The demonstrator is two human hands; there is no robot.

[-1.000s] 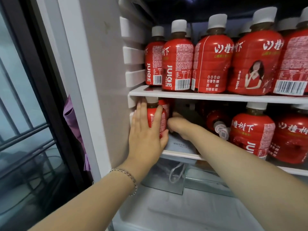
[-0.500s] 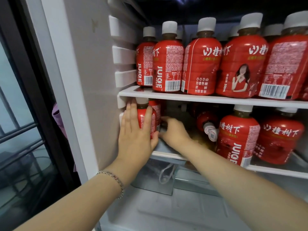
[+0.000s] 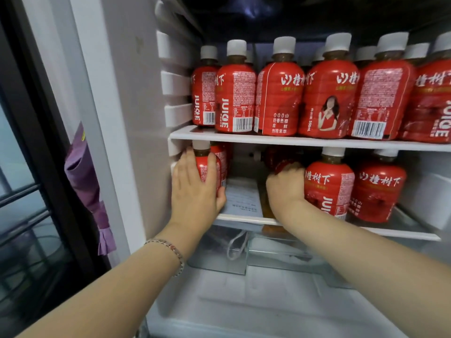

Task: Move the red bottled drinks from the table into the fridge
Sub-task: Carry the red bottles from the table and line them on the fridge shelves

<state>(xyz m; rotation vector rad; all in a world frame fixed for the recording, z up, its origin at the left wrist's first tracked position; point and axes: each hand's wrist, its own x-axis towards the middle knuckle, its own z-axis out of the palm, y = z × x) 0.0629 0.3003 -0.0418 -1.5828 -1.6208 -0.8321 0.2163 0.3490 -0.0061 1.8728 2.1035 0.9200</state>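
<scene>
— So, where are the red drinks sitting?

— Inside the fridge, all the ones I am seeing. My left hand is wrapping around an upright bottle at the far left of the middle shelf, right against the fridge's side wall — fingers are spreading up its front, thumb pressing its right side, so the hand is clamped on it. Its white cap is sitting just under the upper shelf. Another bottle is standing right behind it.

— And your other hand?

— My right hand is reaching deeper into the same shelf, its fingers curling over a lying bottle in the shadow at the back. Whether the grip is truly closing on it I cannot tell — the knuckles are hiding the fingertips. That hand is touching the left side of a standing bottle, and one more bottle is standing just beside that on the right.

— What is lying between your hands?

— A white printed sheet, flat on the shelf.

— And above?

— A full row of red bottles is standing upright along the upper shelf, white caps up, more caps showing behind them.

— Anything further out?

— A beaded bracelet is sitting on my left wrist, a clear drawer is showing under the middle shelf, and a purple wrapped bundle is hanging left of the fridge, beside a dark-framed glass door.
</scene>
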